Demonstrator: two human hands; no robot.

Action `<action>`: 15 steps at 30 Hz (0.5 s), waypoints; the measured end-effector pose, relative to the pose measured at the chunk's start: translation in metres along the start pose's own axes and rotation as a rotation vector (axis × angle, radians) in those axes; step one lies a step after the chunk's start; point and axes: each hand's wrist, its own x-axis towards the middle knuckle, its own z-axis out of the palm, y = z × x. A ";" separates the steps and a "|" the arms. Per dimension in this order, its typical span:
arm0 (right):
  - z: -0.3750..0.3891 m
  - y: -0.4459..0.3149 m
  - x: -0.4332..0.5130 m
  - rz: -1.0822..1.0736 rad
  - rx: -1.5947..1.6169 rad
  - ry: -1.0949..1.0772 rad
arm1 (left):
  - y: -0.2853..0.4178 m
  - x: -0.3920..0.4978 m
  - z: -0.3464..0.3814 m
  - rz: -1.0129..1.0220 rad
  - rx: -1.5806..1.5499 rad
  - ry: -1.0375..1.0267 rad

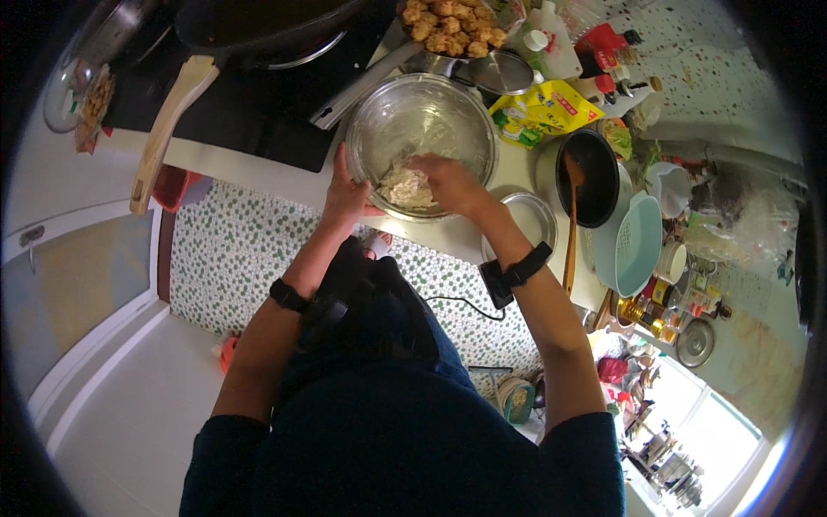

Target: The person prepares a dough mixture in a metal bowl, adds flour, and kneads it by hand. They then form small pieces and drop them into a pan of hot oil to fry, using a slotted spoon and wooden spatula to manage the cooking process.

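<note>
A large stainless steel mixing bowl (426, 116) stands at the counter's edge, its inner wall smeared with pale residue. My left hand (344, 199) grips its rim at the lower left, the thumb on the rim. Inside the bowl, my right hand (449, 184) touches a lump of pale, wet mixture (407, 187); its fingertips are partly hidden by the hand and mixture. Just above the bowl sits a heap of golden fried pieces (452, 27). An empty-looking metal bowl (531, 223) lies partly under my right forearm.
A wok with a wooden handle (169, 129) rests on the black cooktop (278, 123) at upper left. To the right are a yellow packet (546, 115), a black pot (597, 178) holding a wooden spatula (571, 220), a light blue basket (638, 245) and several bottles.
</note>
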 end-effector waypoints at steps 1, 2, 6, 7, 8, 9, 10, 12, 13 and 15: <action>-0.004 -0.005 0.000 0.034 0.045 0.141 | 0.001 -0.001 0.000 0.008 -0.022 -0.021; -0.006 -0.012 0.003 0.057 -0.020 0.091 | 0.002 -0.002 -0.002 0.013 -0.039 -0.044; 0.011 -0.050 -0.003 0.133 -0.203 0.133 | 0.006 0.000 -0.008 0.014 -0.078 -0.118; 0.019 -0.058 -0.012 0.168 -0.232 0.028 | 0.006 0.001 -0.010 0.014 -0.085 -0.125; 0.020 -0.058 -0.023 0.150 -0.023 0.038 | 0.006 0.000 -0.011 0.014 -0.098 -0.125; 0.020 -0.057 -0.030 0.115 0.038 0.256 | 0.006 0.000 -0.013 -0.018 -0.099 -0.133; 0.022 -0.055 -0.036 0.080 0.100 0.389 | 0.007 -0.001 -0.015 -0.048 -0.103 -0.137; 0.024 -0.048 -0.038 0.207 0.564 0.561 | 0.013 -0.005 -0.021 -0.123 0.009 -0.145; 0.023 -0.043 -0.034 0.347 0.925 0.506 | 0.017 -0.009 -0.025 -0.172 0.122 -0.150; 0.027 -0.037 -0.018 0.449 1.652 0.491 | 0.030 -0.017 -0.035 -0.179 0.385 -0.210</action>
